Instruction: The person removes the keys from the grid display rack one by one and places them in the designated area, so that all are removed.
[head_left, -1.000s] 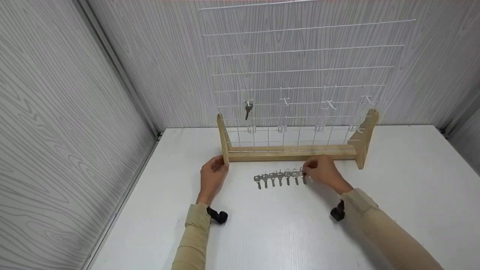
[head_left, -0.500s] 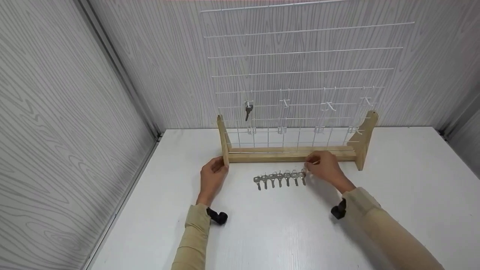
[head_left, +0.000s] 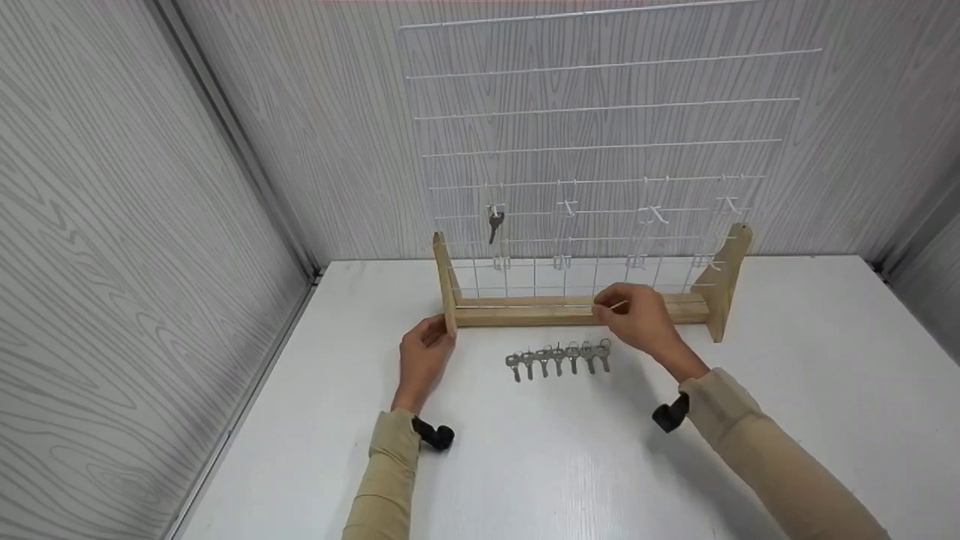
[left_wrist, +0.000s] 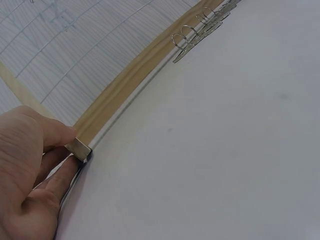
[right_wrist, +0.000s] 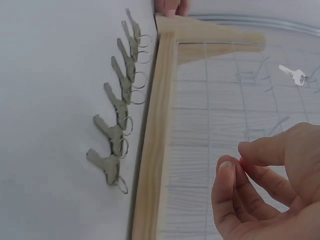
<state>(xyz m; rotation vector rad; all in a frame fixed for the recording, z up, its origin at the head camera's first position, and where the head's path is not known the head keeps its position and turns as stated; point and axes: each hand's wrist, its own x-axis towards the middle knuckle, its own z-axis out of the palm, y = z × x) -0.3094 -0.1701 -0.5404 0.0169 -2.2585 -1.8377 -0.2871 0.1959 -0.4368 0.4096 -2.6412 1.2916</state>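
A wooden stand [head_left: 525,316] holds a white wire grid upright. My left hand [head_left: 424,361] grips the foot of its left side piece, fingers and thumb on either side in the left wrist view. A row of several metal keys [head_left: 559,361] with split rings lies on the table before the stand; the rings show clearly in the right wrist view. Above the right end of that row is my right hand [head_left: 641,321], in front of the crossbar. Its thumb and fingertips are loosely curved close together, and I see nothing between them. One key [head_left: 495,223] hangs from an upper left hook.
Along the grid stand two rows of white hooks [head_left: 654,214]. Behind it rises a grey wood-grain wall [head_left: 337,135], and another panel [head_left: 112,262] borders the white table [head_left: 510,465] at left.
My right hand has let go of the rightmost key's ring and lifted up toward the grid, slightly left. The key stays in the row. My left hand keeps its grip on the stand.
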